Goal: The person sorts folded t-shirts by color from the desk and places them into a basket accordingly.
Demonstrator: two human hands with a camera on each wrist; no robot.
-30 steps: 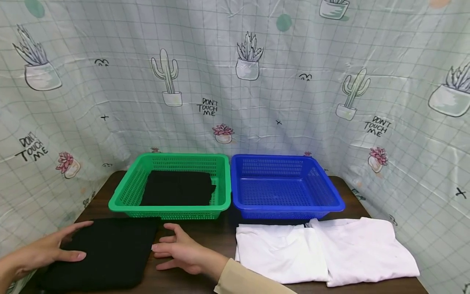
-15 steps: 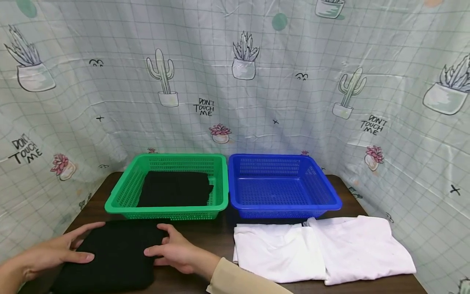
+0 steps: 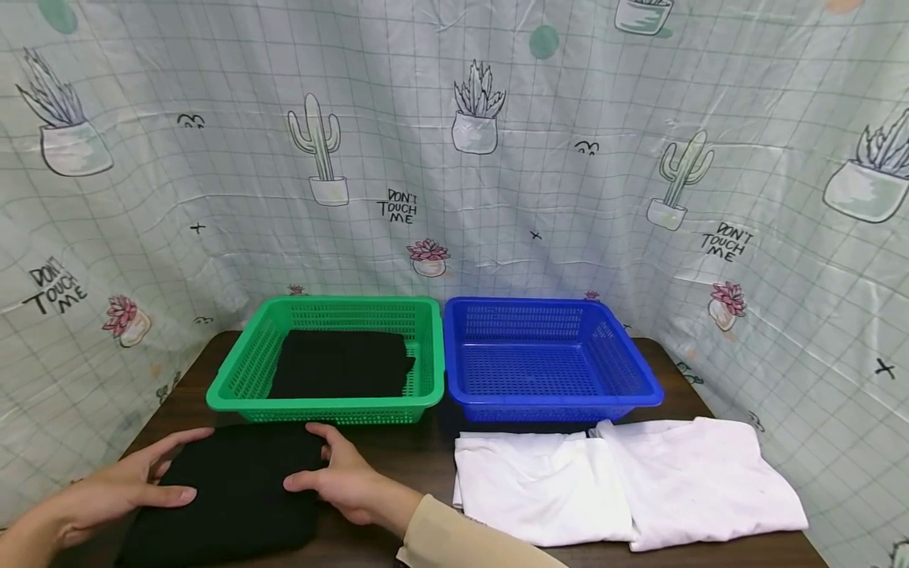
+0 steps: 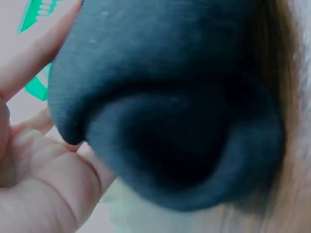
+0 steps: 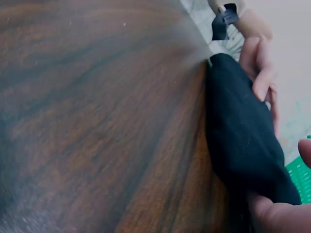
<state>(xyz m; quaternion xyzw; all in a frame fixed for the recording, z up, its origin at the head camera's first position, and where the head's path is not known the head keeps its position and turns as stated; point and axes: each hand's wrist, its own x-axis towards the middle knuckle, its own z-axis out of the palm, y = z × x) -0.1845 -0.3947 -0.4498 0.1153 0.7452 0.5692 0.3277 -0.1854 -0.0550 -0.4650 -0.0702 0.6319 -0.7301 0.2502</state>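
The hands, left hand [image 3: 117, 493] and right hand [image 3: 348, 477], are set apart, with a folded black cloth [image 3: 234, 497] gripped at its sides, just in front of the green basket [image 3: 327, 405]; whether it clears the bench [image 3: 408, 454] is hard to tell, the left wrist view being blurred. A second black bundle [image 3: 341, 364] is held inside that basket.

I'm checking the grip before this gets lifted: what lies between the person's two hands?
The folded black cloth lies between the left hand and the right hand; the head view shows it.
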